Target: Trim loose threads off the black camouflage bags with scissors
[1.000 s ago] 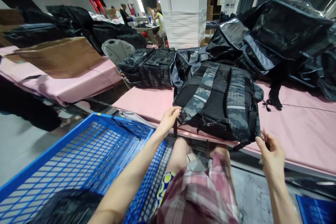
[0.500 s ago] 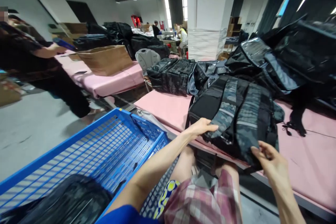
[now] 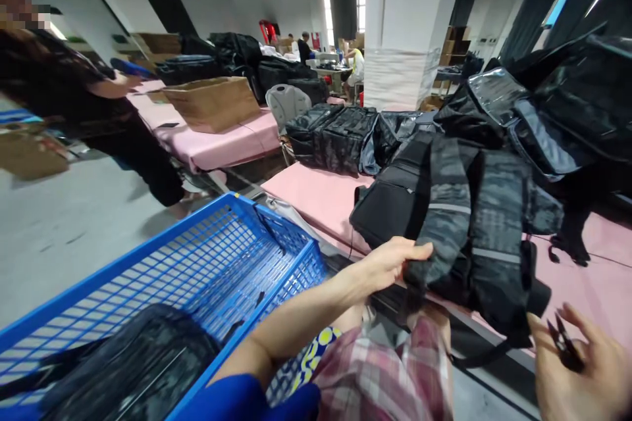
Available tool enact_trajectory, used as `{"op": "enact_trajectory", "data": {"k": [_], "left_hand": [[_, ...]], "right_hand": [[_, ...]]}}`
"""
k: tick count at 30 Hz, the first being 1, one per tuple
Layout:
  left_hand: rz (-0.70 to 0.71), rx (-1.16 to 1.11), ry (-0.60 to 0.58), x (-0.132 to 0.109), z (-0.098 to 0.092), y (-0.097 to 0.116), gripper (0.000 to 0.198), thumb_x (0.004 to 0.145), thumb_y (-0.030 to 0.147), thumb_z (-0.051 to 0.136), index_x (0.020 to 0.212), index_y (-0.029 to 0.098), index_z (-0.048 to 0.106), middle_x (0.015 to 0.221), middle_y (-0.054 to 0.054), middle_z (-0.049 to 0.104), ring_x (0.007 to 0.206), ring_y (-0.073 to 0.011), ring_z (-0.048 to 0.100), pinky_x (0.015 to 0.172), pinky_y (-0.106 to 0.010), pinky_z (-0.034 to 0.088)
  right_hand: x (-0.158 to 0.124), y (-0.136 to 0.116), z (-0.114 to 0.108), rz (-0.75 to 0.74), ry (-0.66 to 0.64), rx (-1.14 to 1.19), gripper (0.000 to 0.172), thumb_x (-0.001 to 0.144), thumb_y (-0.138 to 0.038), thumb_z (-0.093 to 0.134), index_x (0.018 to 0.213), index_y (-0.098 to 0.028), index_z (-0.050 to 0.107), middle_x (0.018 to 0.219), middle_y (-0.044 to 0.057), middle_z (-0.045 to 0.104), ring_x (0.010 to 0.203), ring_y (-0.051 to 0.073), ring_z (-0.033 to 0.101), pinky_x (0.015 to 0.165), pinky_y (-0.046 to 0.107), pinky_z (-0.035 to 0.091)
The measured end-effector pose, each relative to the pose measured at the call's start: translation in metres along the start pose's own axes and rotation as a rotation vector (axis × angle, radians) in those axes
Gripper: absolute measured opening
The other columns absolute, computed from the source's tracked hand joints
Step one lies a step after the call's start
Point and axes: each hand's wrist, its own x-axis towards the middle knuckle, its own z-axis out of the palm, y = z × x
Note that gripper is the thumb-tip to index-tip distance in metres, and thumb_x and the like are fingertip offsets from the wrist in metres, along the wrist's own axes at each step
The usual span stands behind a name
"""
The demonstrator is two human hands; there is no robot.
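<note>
- My left hand (image 3: 390, 266) hides part of the lower end of the left shoulder strap (image 3: 447, 210); my fingers are tucked under it, so I cannot see how they lie.
- My right hand (image 3: 577, 368) is partly cut off by the picture's edge, and the palm covers the rear of the small dark snips (image 3: 567, 352); their two points show, slightly parted.
- The lower edge of the backpack (image 3: 390, 200) is blurred, and its front is hidden beneath it.
- A co-worker (image 3: 74, 79) is cut off at the left edge, as are the blue basket (image 3: 118, 271) and the dark bag (image 3: 148, 362) in it; the heaped bags (image 3: 582, 99) run out at the right.
- On the far wall, a red fixture (image 3: 268, 31) is too small for me to read.
- The backpack lies strap side up on the pink-covered table (image 3: 306, 184), ahead of me and between my hands.
- My left thumb and fingers are closed in a pinch on that strap, near the backpack's lower edge.
- My right hand is curled about the snips, beside the backpack's lower right corner; I cannot tell whether my thumb touches it.
- A black webbing tail (image 3: 486, 353) hangs off that corner, left of my right thumb.
</note>
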Motion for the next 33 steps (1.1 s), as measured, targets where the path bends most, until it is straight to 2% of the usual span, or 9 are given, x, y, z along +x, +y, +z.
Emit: {"op": "enact_trajectory", "data": {"k": [2,5,10,14,17,21,25,28,33], "left_hand": [[0.013,-0.061,0.077,0.011,0.001,0.000,0.033,0.061,0.035,0.081,0.062,0.008,0.062,0.054,-0.001,0.062,0.046,-0.0085,0.056,0.053,-0.021,0.045],[-0.018,-0.097,0.111,0.019,0.000,-0.002,0.027,0.068,0.030,0.077,0.064,0.007,0.064,0.057,-0.002,0.064,0.049,-0.0085,0.057,0.055,-0.020,0.044],[-0.104,-0.058,0.095,0.018,0.005,-0.006,0.032,0.077,0.038,0.068,0.065,0.009,0.061,0.056,-0.001,0.063,0.046,-0.0096,0.055,0.052,-0.022,0.042],[-0.092,0.021,0.055,0.015,0.003,-0.010,0.041,0.069,0.050,0.071,0.068,0.010,0.059,0.059,0.000,0.060,0.050,-0.0097,0.053,0.055,-0.023,0.042],[0.150,0.280,0.086,0.004,-0.001,-0.016,0.046,0.072,0.052,0.067,0.089,0.010,0.061,0.084,-0.005,0.063,0.068,-0.0111,0.057,0.067,-0.025,0.045],[0.644,0.994,0.290,-0.021,-0.004,-0.029,0.069,0.067,0.036,0.075,0.126,0.018,0.045,0.127,-0.012,0.048,0.105,-0.0215,0.054,0.089,-0.035,0.046],[0.947,1.440,0.281,-0.029,-0.004,-0.037,0.034,0.081,0.019,0.055,0.114,0.017,0.054,0.118,-0.013,0.055,0.113,-0.0251,0.052,0.098,-0.042,0.043],[0.920,1.202,0.308,-0.023,-0.002,-0.031,0.028,0.079,0.019,0.052,0.106,0.015,0.057,0.106,-0.012,0.061,0.100,-0.0232,0.060,0.089,-0.038,0.050],[0.398,0.152,0.118,-0.019,-0.001,-0.010,0.022,0.075,0.020,0.054,0.094,0.011,0.055,0.074,-0.003,0.059,0.056,-0.0125,0.062,0.058,-0.025,0.053]], "right_hand": [[-0.004,-0.017,0.003,-0.075,0.015,0.052,0.038,0.079,-0.048,0.059,0.102,-0.018,0.066,0.100,0.013,0.063,0.082,0.025,0.057,0.081,0.040,0.044],[-0.013,-0.033,0.017,-0.096,-0.223,0.286,0.025,0.081,-0.044,0.059,0.089,-0.022,0.067,0.092,0.006,0.065,0.082,0.021,0.060,0.075,0.030,0.046],[-0.017,-0.052,0.058,0.044,-0.480,0.503,0.030,0.077,-0.047,0.060,0.085,-0.020,0.069,0.087,0.006,0.066,0.077,0.018,0.059,0.068,0.026,0.047],[-0.017,-0.065,0.073,0.067,-0.569,0.566,0.029,0.076,-0.046,0.060,0.068,-0.018,0.061,0.067,0.001,0.057,0.062,0.014,0.052,0.059,0.024,0.042],[-0.017,-0.064,0.076,0.059,-0.569,0.575,0.029,0.080,-0.041,0.055,0.062,-0.018,0.053,0.059,-0.002,0.049,0.056,0.011,0.045,0.054,0.022,0.038],[-0.014,-0.059,0.077,0.012,-0.562,0.589,0.023,0.080,-0.033,0.053,0.063,-0.018,0.050,0.061,-0.002,0.047,0.058,0.011,0.043,0.056,0.022,0.035],[-0.005,-0.064,0.076,-0.067,-0.567,0.603,0.023,0.083,-0.030,0.053,0.063,-0.018,0.051,0.063,-0.002,0.048,0.060,0.011,0.043,0.058,0.022,0.035],[0.005,-0.071,0.072,-0.143,-0.567,0.602,0.019,0.083,-0.027,0.053,0.066,-0.018,0.053,0.067,-0.001,0.051,0.063,0.011,0.046,0.060,0.023,0.036],[0.016,-0.079,0.071,-0.405,-0.521,0.526,0.013,0.081,-0.012,0.047,0.074,-0.020,0.054,0.076,0.001,0.056,0.069,0.012,0.052,0.063,0.024,0.040]]}}
